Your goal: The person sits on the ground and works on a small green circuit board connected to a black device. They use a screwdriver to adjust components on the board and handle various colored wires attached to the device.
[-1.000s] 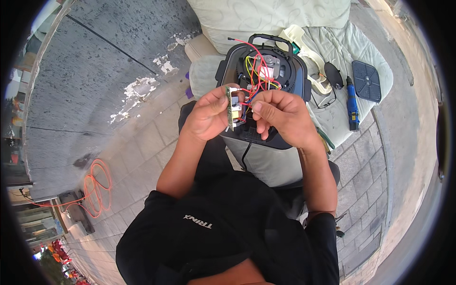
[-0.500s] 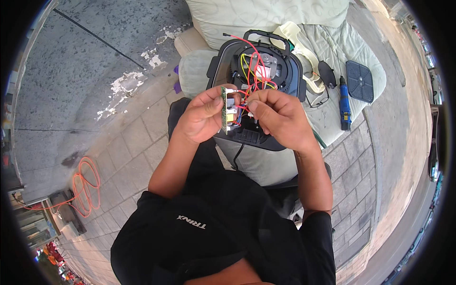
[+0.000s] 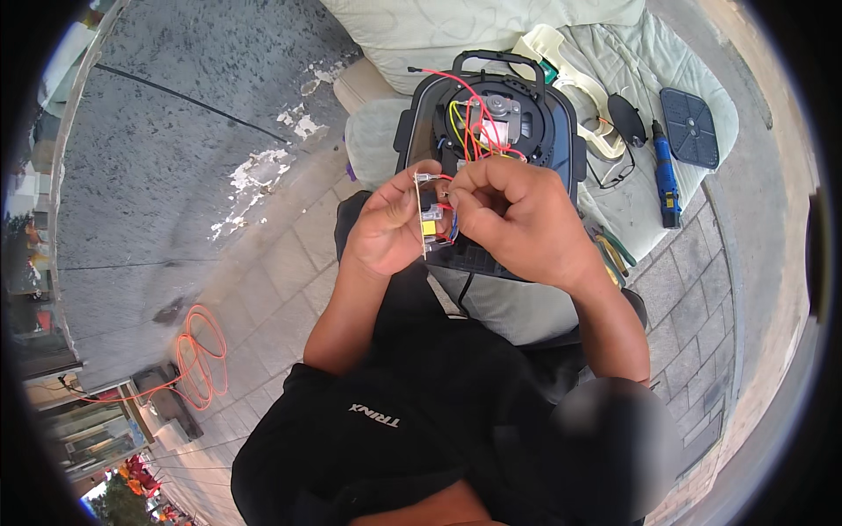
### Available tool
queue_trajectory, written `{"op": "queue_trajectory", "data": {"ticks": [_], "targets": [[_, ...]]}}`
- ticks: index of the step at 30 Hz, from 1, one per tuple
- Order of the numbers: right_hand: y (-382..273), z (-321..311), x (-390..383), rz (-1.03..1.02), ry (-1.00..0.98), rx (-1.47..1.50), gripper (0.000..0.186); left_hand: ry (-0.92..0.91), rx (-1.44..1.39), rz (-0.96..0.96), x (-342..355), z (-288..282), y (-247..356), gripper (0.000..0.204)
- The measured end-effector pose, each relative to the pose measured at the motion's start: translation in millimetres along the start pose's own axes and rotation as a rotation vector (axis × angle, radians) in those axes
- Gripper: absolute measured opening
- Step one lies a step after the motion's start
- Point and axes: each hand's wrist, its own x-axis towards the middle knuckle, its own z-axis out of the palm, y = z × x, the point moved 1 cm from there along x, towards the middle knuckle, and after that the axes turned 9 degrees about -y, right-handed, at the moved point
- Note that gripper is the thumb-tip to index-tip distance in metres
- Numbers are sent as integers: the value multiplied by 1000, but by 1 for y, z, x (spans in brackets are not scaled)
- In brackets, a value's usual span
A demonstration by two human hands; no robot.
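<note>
My left hand point(image 3: 381, 226) grips a small circuit board point(image 3: 429, 228) on edge, its component side with a yellow part facing right. My right hand point(image 3: 531, 219) has thumb and forefinger pinched close to the board's upper part, on a thin red wire point(image 3: 446, 206); the wire's tip is mostly covered by the fingers. Behind both hands lies an opened black appliance point(image 3: 561, 136) with its round inside exposed. Several red and yellow wires point(image 3: 471, 123) loop over a metal part point(image 3: 503, 107) in its middle.
The appliance rests on a pale green cushioned seat point(image 3: 377, 131). To the right lie a cream plastic frame point(image 3: 574, 66), a dark oval piece point(image 3: 626, 120), glasses point(image 3: 617, 178), a blue electric screwdriver point(image 3: 667, 175), a black square cover point(image 3: 689, 127) and pliers point(image 3: 614, 250). An orange cord point(image 3: 202, 359) coils on the paving.
The view has shifted, so most things appear farther right. The board has turned slightly, showing more of its component side. My right fingers remain pinched beside it, and pliers now show by my right wrist.
</note>
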Motion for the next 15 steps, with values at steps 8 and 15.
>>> {"op": "queue_trajectory", "data": {"ticks": [8,15], "targets": [[7,5,-3,-16,55,46,13,19,-9,-11,0,4,2,50],[4,6,-7,14,123,78,11,69,20,-7,-2,7,1,49]]}}
